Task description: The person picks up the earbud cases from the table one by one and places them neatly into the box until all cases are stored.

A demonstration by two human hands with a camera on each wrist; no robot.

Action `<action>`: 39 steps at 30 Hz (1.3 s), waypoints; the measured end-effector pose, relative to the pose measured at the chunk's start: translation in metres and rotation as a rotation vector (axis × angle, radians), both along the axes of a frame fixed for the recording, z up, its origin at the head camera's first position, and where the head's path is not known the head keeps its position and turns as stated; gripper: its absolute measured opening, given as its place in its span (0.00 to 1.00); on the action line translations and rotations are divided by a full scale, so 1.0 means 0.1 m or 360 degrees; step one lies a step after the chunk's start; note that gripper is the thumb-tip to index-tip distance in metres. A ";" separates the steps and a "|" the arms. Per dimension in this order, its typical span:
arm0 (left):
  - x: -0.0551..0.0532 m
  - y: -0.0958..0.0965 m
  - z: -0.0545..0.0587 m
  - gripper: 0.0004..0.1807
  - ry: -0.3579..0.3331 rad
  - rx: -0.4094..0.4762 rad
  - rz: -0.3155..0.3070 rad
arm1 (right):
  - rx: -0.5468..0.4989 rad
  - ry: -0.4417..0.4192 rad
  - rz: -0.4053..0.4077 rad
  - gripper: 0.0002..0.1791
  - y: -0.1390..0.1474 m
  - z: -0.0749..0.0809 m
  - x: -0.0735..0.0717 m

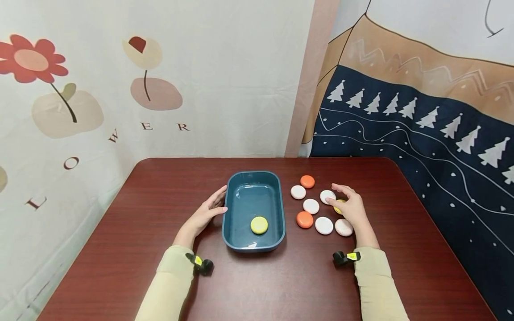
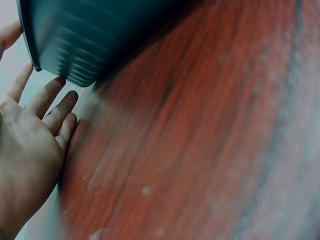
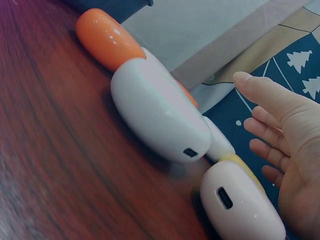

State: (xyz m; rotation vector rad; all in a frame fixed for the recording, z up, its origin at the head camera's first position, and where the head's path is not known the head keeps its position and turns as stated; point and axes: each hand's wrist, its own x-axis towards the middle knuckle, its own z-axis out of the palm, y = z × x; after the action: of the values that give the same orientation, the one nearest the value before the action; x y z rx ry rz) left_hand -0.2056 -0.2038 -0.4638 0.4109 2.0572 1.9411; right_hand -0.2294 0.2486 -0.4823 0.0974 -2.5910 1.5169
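My left hand [image 1: 202, 217] rests against the left side of a blue rectangular tray [image 1: 249, 200], fingers extended along its wall. Inside that tray, toward the near end, lies a yellow round puck-like case [image 1: 259, 225]. My right hand [image 1: 354, 208] hovers over the cluster on the right with fingers loosely spread, holding nothing. Beneath it a second yellow case [image 1: 338, 207] is partly hidden, and a white case [image 1: 327, 195] lies by the thumb. In the right wrist view, a small dark slot shows on the pinkish-white case [image 3: 240, 200] nearest the hand [image 3: 302, 140].
Several white cases, such as the near one [image 1: 324, 225], lie between the tray and my right hand. Two orange cases [image 1: 304, 220] are among them, one farther back. Everything stands on a dark red-brown wooden table [image 1: 281, 285] before a patterned cloth backdrop [image 1: 241, 89].
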 end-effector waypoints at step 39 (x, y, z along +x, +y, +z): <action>-0.01 -0.01 -0.02 0.38 -0.0009 -0.0027 0.0004 | 0.0122 -0.0104 0.0017 0.35 0.07 -0.16 -0.09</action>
State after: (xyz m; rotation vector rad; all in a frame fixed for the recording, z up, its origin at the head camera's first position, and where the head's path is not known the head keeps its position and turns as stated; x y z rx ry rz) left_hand -0.2064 -0.2047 -0.4662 0.3993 2.0703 1.9224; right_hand -0.2383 0.2551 -0.4981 0.0708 -2.7045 1.4480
